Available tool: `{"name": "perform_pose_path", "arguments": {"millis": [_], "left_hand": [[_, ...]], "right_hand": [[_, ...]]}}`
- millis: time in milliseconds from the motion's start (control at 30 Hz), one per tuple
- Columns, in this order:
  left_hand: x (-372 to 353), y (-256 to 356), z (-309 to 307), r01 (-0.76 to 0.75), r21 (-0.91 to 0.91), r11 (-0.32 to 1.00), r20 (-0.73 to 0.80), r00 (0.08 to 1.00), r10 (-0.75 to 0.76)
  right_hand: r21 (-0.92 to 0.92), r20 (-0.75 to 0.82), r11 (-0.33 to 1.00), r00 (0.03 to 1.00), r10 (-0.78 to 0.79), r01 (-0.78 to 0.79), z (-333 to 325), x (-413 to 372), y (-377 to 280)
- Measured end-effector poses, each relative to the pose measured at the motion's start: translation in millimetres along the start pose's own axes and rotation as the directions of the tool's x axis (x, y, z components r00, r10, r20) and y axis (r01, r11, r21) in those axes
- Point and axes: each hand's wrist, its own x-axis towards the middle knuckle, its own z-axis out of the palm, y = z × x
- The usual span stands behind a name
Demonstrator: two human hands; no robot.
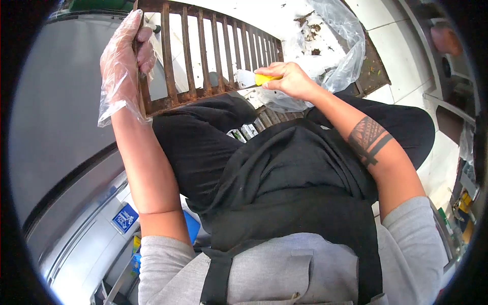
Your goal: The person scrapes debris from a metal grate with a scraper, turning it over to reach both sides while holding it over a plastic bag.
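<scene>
My left hand, in a clear plastic glove, is closed around the end bar of a rusty brown metal grate. The grate is tilted up in front of my knees, its parallel bars running away to the right. Bare, my right hand pinches the yellow handle of a scraper. The scraper's pale, flat blade points left and overlaps the grate's lower rail in this view.
Crumpled clear plastic with dark flakes lies beyond my right hand on white floor tiles. A large grey panel stands close on my left. Beneath my lap shows a slatted surface.
</scene>
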Motion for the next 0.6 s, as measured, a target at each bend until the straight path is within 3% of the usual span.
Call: {"name": "perform_pose_path", "arguments": {"millis": [167,300,400,467,600], "left_hand": [[0.3,3.7,-2.8,-0.007,0.089,0.996,-0.035,0.999,0.010],[2.2,3.4,-8.3,-0.017,0.102,0.995,-0.025,1.000,0.019],[-0.7,3.6,-5.2,-0.013,0.099,0.995,-0.072,0.997,0.020],[-4.7,7.0,-1.3,-0.009,0.114,0.993,-0.098,0.995,0.020],[-4.1,7.4,-3.6,-0.015,0.127,0.992,-0.105,0.994,0.028]], "right_hand": [[0.175,0.016,0.981,0.997,0.081,-0.082,16.1,-1.4,5.9],[0.225,-0.006,0.973,0.998,0.060,-0.057,25.6,-0.6,7.6],[0.179,-0.001,0.980,0.997,0.083,-0.081,31.4,-0.6,12.6],[0.093,-0.093,0.995,0.995,-0.035,0.043,36.5,0.1,14.4],[0.053,-0.147,0.998,0.989,-0.025,0.033,43.8,-1.9,7.2]]}}
